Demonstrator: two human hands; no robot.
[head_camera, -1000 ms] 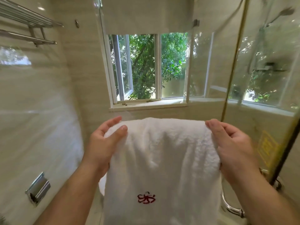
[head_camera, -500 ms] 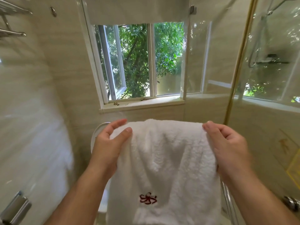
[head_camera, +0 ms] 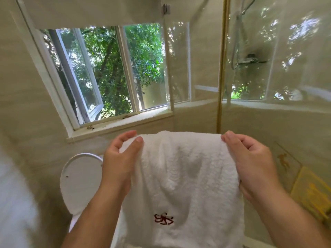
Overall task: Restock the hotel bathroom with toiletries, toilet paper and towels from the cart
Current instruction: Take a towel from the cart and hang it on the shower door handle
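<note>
A thick white towel (head_camera: 182,178) with a dark red embroidered emblem hangs folded in front of me, its top fold held up at chest height. My left hand (head_camera: 119,163) pinches the towel's upper left corner between thumb and fingers. My right hand (head_camera: 250,163) grips the upper right corner, fingers curled over the fold. The towel's lower part runs out of the bottom of the view. Whatever lies behind the towel is hidden.
A toilet (head_camera: 80,179) with its lid raised stands low on the left, under a window (head_camera: 111,74) with one pane swung open. A glass shower screen with a gold frame post (head_camera: 221,68) stands at the right. A yellow sign (head_camera: 311,194) is stuck on the glass.
The view has swung right and tilted; the wall towel rack at upper left has left the frame and the toilet lid has come into view. Both hands keep holding the towel.
</note>
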